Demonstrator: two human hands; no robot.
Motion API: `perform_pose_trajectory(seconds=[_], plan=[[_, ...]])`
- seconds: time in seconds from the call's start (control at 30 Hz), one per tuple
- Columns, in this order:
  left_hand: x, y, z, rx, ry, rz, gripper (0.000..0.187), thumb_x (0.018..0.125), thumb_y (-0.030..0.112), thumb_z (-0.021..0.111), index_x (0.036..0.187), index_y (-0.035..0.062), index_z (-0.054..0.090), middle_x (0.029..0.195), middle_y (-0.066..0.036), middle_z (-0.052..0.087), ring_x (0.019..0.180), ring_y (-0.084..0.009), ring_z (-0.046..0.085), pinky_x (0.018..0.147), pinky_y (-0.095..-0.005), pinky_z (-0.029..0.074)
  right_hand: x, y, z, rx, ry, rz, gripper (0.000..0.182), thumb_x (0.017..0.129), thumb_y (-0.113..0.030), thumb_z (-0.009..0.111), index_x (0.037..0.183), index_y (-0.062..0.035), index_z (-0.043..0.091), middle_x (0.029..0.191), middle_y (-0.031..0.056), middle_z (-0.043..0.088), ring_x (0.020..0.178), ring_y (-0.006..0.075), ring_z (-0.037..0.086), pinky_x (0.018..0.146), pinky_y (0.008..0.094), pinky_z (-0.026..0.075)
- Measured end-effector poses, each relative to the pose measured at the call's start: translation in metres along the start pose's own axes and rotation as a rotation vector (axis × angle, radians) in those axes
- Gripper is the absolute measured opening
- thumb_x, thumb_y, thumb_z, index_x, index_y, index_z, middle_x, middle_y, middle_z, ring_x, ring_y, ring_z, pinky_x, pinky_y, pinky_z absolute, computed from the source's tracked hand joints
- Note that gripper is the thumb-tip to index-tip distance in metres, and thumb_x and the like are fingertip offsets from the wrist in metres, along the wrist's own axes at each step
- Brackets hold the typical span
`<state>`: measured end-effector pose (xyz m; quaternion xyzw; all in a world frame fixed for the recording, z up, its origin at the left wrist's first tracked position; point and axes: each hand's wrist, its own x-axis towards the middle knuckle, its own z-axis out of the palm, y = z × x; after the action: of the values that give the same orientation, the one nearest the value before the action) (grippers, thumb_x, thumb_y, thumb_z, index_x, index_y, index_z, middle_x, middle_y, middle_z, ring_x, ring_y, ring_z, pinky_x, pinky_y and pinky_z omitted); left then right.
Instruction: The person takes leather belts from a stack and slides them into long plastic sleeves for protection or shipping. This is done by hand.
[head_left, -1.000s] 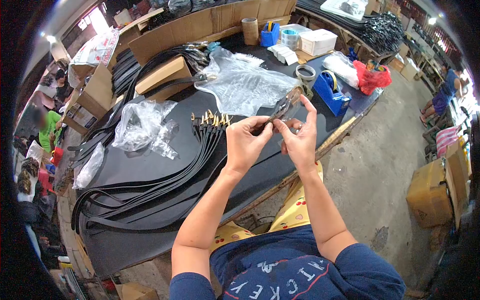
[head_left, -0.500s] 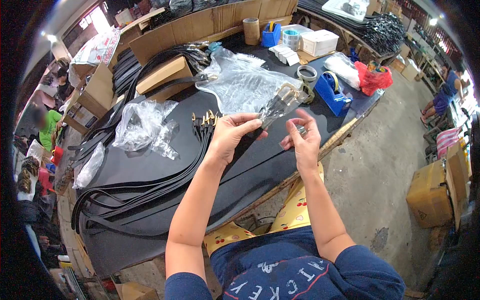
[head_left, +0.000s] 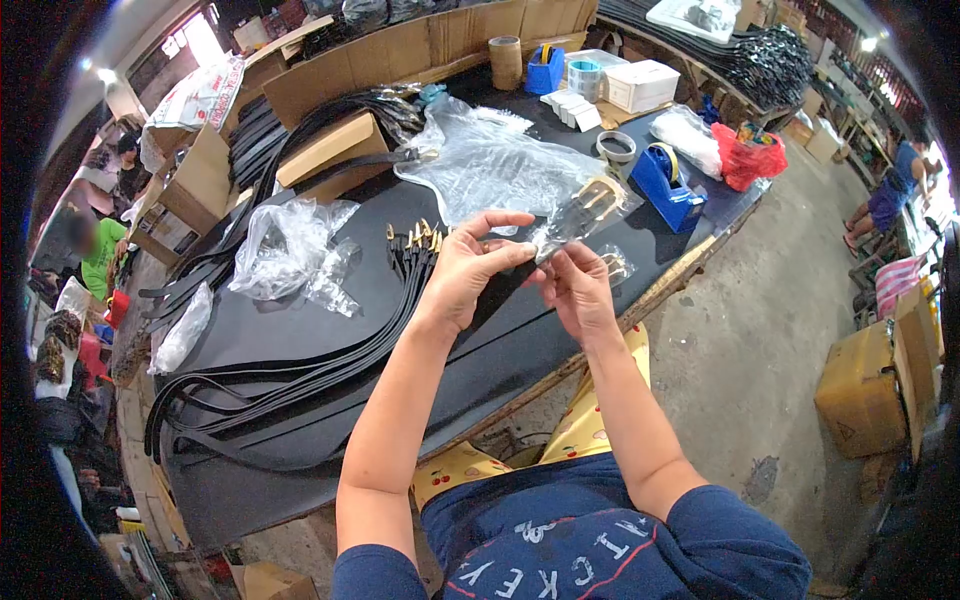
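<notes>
A clear plastic bag (head_left: 590,212) with gold buckles and black straps inside is pinched at its lower end by my left hand (head_left: 475,268). My right hand (head_left: 578,290) meets it there, its fingers closed on the same end of the bag. Just right of my right hand, a second small bag with a gold buckle (head_left: 614,264) shows. Black belts with gold buckles (head_left: 415,243) lie left of my left hand and curve down the black table (head_left: 480,370). A large clear plastic sheet (head_left: 490,170) lies beyond my hands.
Crumpled clear plastic (head_left: 290,255) lies at the left. Toward the back right are a blue tape dispenser (head_left: 667,190), a tape roll (head_left: 615,148), a white box (head_left: 640,85) and a red bag (head_left: 750,158). A person (head_left: 895,185) is at the far right.
My right hand has moved left and down onto the bag's lower end, its fingers now closed. The bag has shifted slightly right, and the small bag beside my right hand has come into view.
</notes>
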<state>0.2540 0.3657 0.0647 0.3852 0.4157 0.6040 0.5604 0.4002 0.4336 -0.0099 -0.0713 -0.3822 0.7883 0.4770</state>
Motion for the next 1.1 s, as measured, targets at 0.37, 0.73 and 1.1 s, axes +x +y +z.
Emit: perform_pose_trajectory(seconds=[0.37,0.73,1.1], plan=[[0.003,0.003,-0.002,-0.085,-0.124,-0.151,0.041,0.079,0.008,0.069,0.115,0.0027,0.049,0.088,-0.010,0.066,0.072,-0.0151,0.065,0.059,-0.0237,0.052,0.010,0.006,-0.001,-0.077,-0.077,-0.073,0.023,0.087,-0.019,0.065,0.101,-0.0008,0.061,0.075,0.0049,0.064,0.059,0.0134,0.063,0.047,0.0239,0.049],[-0.008,0.002,0.018,0.201,0.048,0.109,0.052,0.077,0.001,0.069,0.123,-0.0002,0.043,0.075,-0.007,0.065,0.067,-0.0130,0.065,0.064,-0.0242,0.053,-0.034,-0.077,0.028,-1.529,-0.028,-0.890,0.020,0.072,-0.012,0.075,0.091,-0.0096,0.069,0.108,0.0107,0.057,0.105,0.0256,0.052,0.088,0.0376,0.042],[-0.016,-0.003,0.029,0.251,0.038,0.204,0.049,0.077,-0.006,0.063,0.122,-0.0003,0.045,0.072,-0.009,0.065,0.067,-0.0114,0.064,0.063,-0.0233,0.050,0.009,-0.119,0.046,-1.857,-0.680,-0.643,0.031,0.066,-0.023,0.075,0.095,-0.0142,0.067,0.140,0.0093,0.038,0.133,0.0302,0.028,0.109,0.0487,0.018]])
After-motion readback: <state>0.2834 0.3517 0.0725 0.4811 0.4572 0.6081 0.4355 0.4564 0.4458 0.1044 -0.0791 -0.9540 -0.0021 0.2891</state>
